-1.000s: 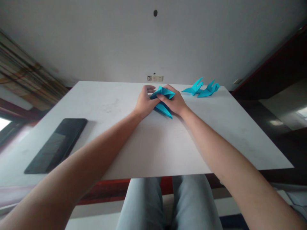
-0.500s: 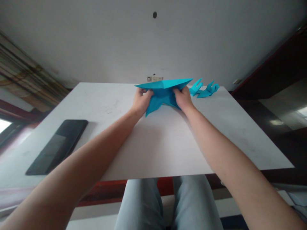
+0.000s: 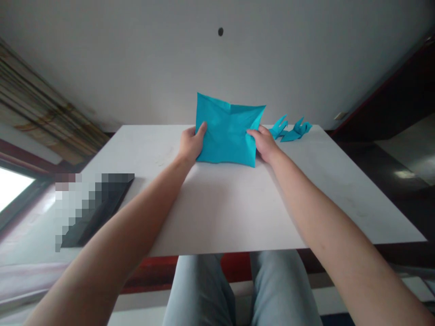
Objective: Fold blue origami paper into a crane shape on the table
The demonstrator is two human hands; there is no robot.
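Head view: both hands are holding a teal paper sheet (image 3: 226, 133) upright over the far-middle part of the white table (image 3: 238, 208). The left hand (image 3: 190, 145) is pinching the sheet's left edge, thumb on the near face & fingers prob. behind it; the right hand (image 3: 267, 144) is gripping the right edge the same way, thumb in front. So both are clenched on the paper, not released. Holding it by opposite edges is keeping the creased sheet spread out w/ its face toward the camera; crease lines are showing near the top centre. The sheet is sitting between the two grips, its lower edge at or just above the tabletop – can't tell if it's touching. Top corners are standing free above the hands. Two folded teal paper figures (image 3: 290, 130) are lying near the table's far right corner, just beyond the right hand, apart from the sheet. A dark flat device (image 3: 108, 194), partly pixelated, is lying near the left edge, well apart from both hands.
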